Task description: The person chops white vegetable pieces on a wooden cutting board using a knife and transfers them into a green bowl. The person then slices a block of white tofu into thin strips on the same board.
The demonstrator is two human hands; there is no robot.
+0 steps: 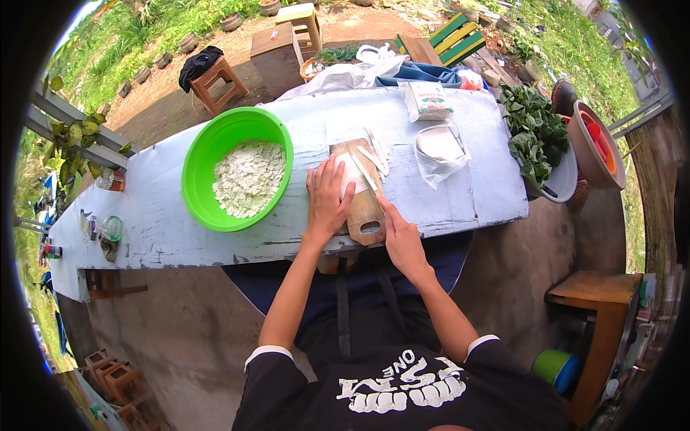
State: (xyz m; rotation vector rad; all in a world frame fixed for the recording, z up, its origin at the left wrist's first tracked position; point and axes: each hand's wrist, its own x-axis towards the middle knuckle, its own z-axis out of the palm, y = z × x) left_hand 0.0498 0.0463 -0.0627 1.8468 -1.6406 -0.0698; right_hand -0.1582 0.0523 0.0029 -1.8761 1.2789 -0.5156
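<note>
A wooden cutting board (365, 214) with a handle slot lies near the table's front edge. My left hand (330, 197) rests flat with spread fingers on a thin white sheet or stack of sheets (350, 174) on the board. In my right hand (404, 241) is a knife (371, 179), its blade pointing away from me beside the sheets. Cut white strips (372, 159) lie right of the blade and past the board's far right side. Left of the board stands a green basin (192, 169) holding many small flat white pieces (248, 178).
Right of the board, an opened clear plastic bag (433, 174) holds round white sheets, with a printed packet (425, 100) behind it. Leafy greens (533, 133) fill a bowl at the right edge. A small glass jar (113, 228) stands far left. Stools and a wooden box (277, 61) are beyond the table.
</note>
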